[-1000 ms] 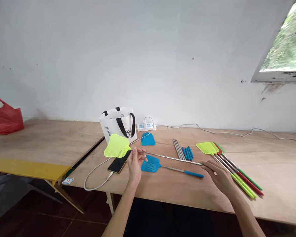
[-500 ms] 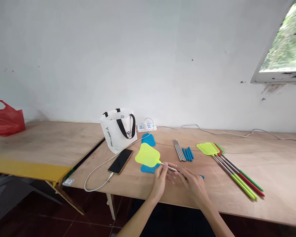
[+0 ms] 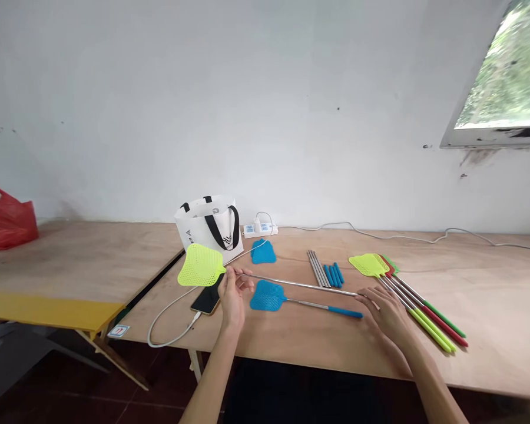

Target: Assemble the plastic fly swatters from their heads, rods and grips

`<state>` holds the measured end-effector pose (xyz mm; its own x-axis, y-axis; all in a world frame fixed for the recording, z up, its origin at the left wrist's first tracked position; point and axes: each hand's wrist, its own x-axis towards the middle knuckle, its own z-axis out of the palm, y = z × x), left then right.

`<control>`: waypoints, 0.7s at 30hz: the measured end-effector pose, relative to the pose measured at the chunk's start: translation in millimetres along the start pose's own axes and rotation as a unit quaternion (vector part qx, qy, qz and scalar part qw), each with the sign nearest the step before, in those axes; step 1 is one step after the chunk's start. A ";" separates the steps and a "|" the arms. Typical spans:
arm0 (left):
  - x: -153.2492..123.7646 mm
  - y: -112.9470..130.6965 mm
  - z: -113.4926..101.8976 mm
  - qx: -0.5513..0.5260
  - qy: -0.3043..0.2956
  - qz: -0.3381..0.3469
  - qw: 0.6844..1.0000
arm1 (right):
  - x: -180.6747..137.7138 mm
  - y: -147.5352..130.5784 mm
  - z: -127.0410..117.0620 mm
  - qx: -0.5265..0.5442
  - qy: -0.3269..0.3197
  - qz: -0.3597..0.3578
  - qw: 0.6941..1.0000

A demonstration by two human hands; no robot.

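Observation:
A yellow-green fly swatter [image 3: 202, 265] is held level above the table, its thin metal rod drawn out long between my hands. My left hand [image 3: 234, 297] pinches the rod just beside the perforated head. At the rod's other end my right hand [image 3: 382, 309] is closed around the handle, which its fingers hide. Beneath the rod lies a blue fly swatter [image 3: 268, 295] with a blue grip. Behind it are several metal rods [image 3: 318, 269], several blue grips [image 3: 334, 275] and loose blue swatter heads [image 3: 264, 251].
Several finished-looking fly swatters [image 3: 417, 306] lie at the right. A phone [image 3: 206, 299] on a white cable and a white bag [image 3: 194, 224] are at the left, near a power strip [image 3: 259, 230]. A gap separates this table [image 3: 309, 353] from the left one.
My hands have moved apart, the left one leftward with the swatter head, the right one rightward. The rod between them has lengthened. The blue swatter below is now uncovered.

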<state>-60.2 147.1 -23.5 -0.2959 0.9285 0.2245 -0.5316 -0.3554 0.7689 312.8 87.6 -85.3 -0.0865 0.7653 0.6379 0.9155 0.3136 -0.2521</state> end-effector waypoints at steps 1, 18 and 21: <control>-1.6 -0.3 0.3 0.000 -0.003 0.003 1.000 | -0.9 2.5 -1.1 0.013 -0.009 0.006 1.000; -86.2 -65.0 45.0 0.047 -0.050 -0.080 0.994 | 0.6 -101.7 21.1 0.092 -0.097 -0.009 0.991; -106.9 -80.0 51.6 0.052 -0.092 -0.123 0.987 | -3.0 -123.6 31.8 0.141 -0.094 -0.019 0.985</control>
<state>54.9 81.8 -78.2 -0.0136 0.9925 0.1214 -0.4827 -0.1128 0.8685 187.4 64.4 -79.2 -0.2138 0.8324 0.5113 0.7674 0.4670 -0.4393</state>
